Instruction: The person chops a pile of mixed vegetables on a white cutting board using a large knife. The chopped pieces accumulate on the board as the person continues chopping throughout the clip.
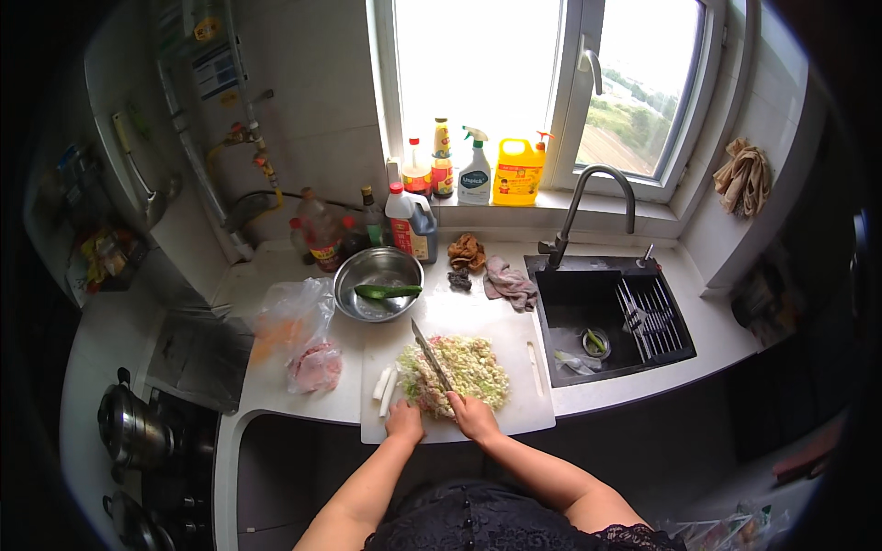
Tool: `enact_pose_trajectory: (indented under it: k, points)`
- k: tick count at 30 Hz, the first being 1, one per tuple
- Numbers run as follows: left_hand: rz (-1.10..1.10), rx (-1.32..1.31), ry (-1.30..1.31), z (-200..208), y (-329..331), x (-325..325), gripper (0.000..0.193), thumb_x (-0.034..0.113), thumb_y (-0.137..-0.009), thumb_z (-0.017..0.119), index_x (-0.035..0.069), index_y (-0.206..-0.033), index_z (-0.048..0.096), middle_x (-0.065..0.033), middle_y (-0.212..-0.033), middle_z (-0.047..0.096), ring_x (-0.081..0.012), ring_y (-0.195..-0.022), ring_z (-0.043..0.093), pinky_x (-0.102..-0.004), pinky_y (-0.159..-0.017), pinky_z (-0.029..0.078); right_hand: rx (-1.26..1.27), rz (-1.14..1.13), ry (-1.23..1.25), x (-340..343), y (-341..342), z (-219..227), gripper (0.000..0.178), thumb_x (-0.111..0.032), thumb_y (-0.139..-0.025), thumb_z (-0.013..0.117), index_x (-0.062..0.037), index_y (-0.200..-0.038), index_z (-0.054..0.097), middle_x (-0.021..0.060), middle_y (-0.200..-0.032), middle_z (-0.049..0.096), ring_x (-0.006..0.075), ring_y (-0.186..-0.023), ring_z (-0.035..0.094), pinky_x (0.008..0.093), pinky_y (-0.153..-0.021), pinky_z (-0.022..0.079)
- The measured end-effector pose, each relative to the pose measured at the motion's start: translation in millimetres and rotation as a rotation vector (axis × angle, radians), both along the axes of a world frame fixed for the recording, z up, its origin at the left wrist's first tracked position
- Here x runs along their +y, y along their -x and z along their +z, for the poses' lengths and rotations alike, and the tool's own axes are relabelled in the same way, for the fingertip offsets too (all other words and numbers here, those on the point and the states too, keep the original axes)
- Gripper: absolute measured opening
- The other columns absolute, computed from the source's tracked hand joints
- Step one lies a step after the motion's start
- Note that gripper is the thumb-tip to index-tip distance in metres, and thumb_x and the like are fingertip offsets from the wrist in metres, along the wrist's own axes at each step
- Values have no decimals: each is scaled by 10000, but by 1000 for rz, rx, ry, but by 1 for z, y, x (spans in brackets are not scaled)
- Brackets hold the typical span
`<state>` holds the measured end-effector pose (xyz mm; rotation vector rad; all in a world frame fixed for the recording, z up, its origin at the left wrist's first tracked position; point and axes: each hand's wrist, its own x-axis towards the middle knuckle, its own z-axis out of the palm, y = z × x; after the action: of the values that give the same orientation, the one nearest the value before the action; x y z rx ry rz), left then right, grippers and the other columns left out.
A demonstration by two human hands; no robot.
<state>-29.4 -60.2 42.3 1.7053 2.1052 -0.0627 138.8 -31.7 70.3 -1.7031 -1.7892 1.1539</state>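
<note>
- The right hand is wrapped round the handle of the knife; a firm, settled grip should keep the blade from twisting.
- The left hand rests low at the near edge of the pile, just beside the white stalks. Whether its fingers pinch anything I cannot tell; keeping them curled and clear of the blade seems wise.
- The pile of chopped pieces, pale green with some pink, lies mid-board, and the blade slants over it, tip pointing away and to the left. Chopping looks like the step in hand; working across the whole heap should give an even cut.
- The pieces spread wide, so gathering them inward now and then should stop them straying.
- The stalks lie left of the pile, close to the left hand; they are best kept out of the blade's path.
- The board seems to reach past the counter's front edge, so pressing down well back from that edge looks safer.
</note>
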Motion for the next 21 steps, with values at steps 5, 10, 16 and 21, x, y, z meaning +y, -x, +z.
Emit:
enact_pose_trajectory:
  k: [5, 10, 16, 21]
  points:
    - [-10, -1, -35, 2, -4, 1, 445, 271, -598, 848, 139, -977, 655, -105, -1145, 491, -315, -1131, 450, -421, -894, 457, -109, 8, 91, 15, -14, -19, 655, -572, -916, 356, 2, -803, 650, 244, -795, 638, 418, -827, 612, 485, -760, 454]
    - [14, 9, -17, 3, -3, 1, 450, 279, -603, 849, 151, -988, 653, -103, -1164, 481, -319, -1150, 437, -421, -910, 452, -104, 14, 21, 13, -18, 35, 657, -580, -908, 367, 14, -819, 633, 255, -861, 638, 419, -888, 600, 478, -784, 450]
    - [6, 1, -10, 2, -5, 4, 452, 283, -600, 852, 155, -985, 654, -102, -1166, 477, -317, -1147, 441, -422, -899, 460, -85, -3, 99, 21, -29, -14, 605, -548, -925, 368, -7, -876, 634, 275, -815, 622, 448, -833, 588, 493, -749, 445]
    - [22, 15, 10, 5, -5, 3, 444, 288, -596, 856, 149, -972, 663, -107, -1167, 478, -320, -1143, 443, -419, -895, 463, -129, -23, 4, 13, -27, 19, 621, -544, -921, 375, 21, -894, 632, 289, -852, 620, 448, -878, 588, 498, -764, 443]
